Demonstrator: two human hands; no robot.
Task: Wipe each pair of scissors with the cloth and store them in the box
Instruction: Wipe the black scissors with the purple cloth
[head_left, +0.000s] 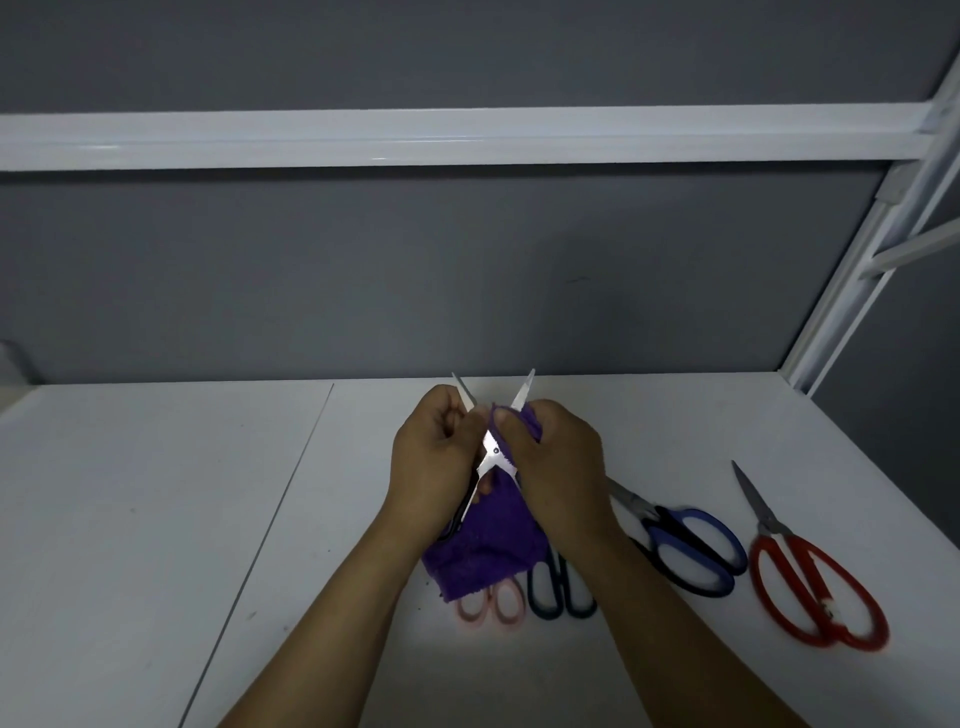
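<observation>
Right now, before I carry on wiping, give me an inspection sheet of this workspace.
Surface: white table, with a seam running down its left part.
Job's things: open scissors held up with blades spread; purple cloth on the right blade and hanging down; pink scissors partly hidden by the cloth; dark scissors, blue scissors and red scissors lying further right; box not in view.
Clutter: nothing seen.
Grips: left hand grips the open scissors; right hand pinches the purple cloth against a blade.
Cables: nothing seen.
Surroundings: grey wall, white shelf rail, white frame upright at right.
</observation>
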